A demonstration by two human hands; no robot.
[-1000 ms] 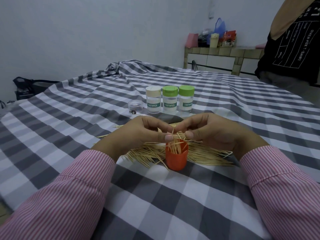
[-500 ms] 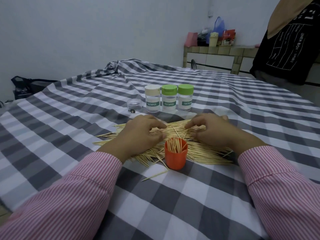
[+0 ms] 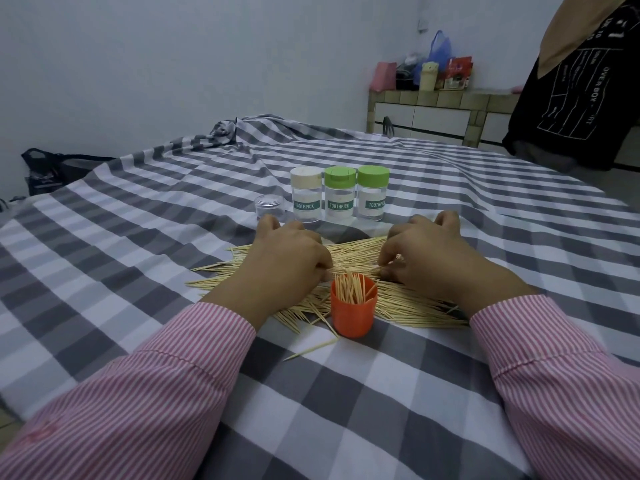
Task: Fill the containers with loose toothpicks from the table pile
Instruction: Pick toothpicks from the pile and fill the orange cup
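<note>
Left hand [image 3: 287, 252]: fingers curled down into the toothpick pile [image 3: 408, 306], pinching up sticks, by the look of it. Right hand [image 3: 429, 252]: likewise curled, gathering at the pile. Orange cup [image 3: 352, 315]: upright at the pile's near edge, partly filled. Three capped toothpick jars [image 3: 339, 195]: behind, untouched. Step: collecting a bundle. Next move, likely: align the sticks, lift, drop them upright into the cup.

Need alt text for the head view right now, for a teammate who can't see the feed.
Both hands, left and right, gather toothpicks from the pile on a checked cloth, just behind an open orange cup partly filled with upright toothpicks. Beyond stand three capped jars and a small clear jar.
</note>
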